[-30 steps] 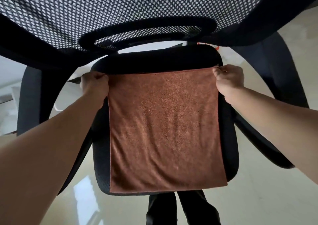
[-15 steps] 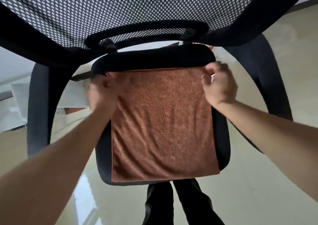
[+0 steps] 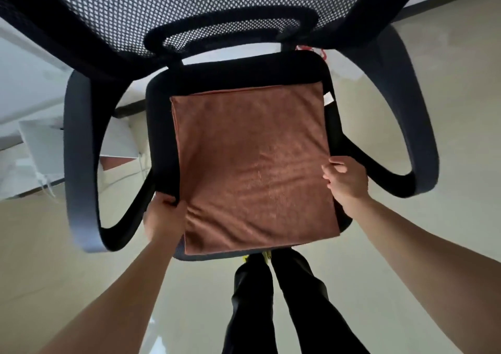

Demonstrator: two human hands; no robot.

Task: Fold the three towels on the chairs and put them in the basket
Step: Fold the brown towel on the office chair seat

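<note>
A brown towel (image 3: 252, 164) lies flat on the black seat (image 3: 233, 71) of an office chair, with a white tag at its far right corner. My left hand (image 3: 164, 218) is curled around the towel's left edge, close to the near corner. My right hand (image 3: 347, 181) pinches the right edge, a little farther up from the near corner. The towel shows slight ripples near my hands. No basket and no other towel is in view.
The chair's mesh back (image 3: 189, 4) leans over the top of the view. Its grey armrests stand at the left (image 3: 78, 164) and right (image 3: 417, 126). A white box (image 3: 46, 142) sits on the pale floor at the left. My black-trousered legs (image 3: 271, 299) stand just before the seat.
Both hands have slid from the towel's far corners down its sides to near its front corners. The towel has stayed flat on the seat.
</note>
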